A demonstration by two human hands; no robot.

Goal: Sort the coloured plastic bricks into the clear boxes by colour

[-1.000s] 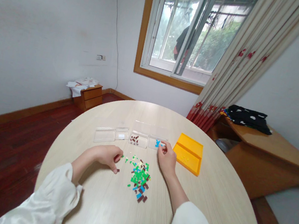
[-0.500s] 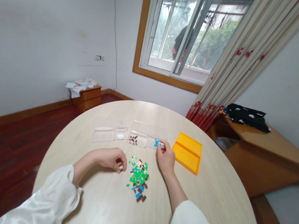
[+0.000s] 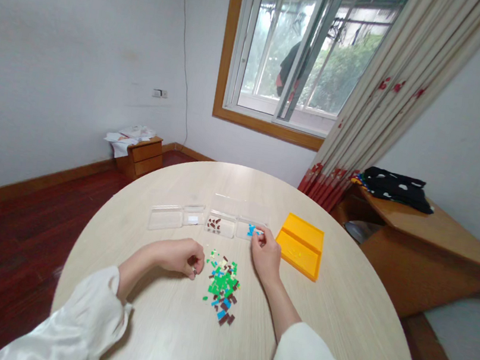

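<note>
My left hand (image 3: 181, 256) rests at the left of a loose pile of small toy bricks (image 3: 222, 282), mostly green with brown, blue and cream ones. Its thumb and fingers are pinched on a tiny dark brick (image 3: 194, 271), largely hidden by the fingertips. Over the front right part of a clear plastic box (image 3: 244, 229) with blue bricks (image 3: 252, 230) hovers my right hand (image 3: 266, 255). Its fingers are curled together, and whatever lies between them cannot be made out. Beside that box, another clear box (image 3: 232, 234) holds brown bricks (image 3: 214, 224).
Two more clear boxes stand to the left, a larger one (image 3: 165, 224) and a smaller one (image 3: 199, 210) with a white piece inside. An open yellow case (image 3: 318, 252) with a few yellow bits lies at the right of the round table (image 3: 145, 334).
My left fingers have shifted slightly around the tiny brick, which shows a darker side now. My right hand stays at the box of blue bricks.
</note>
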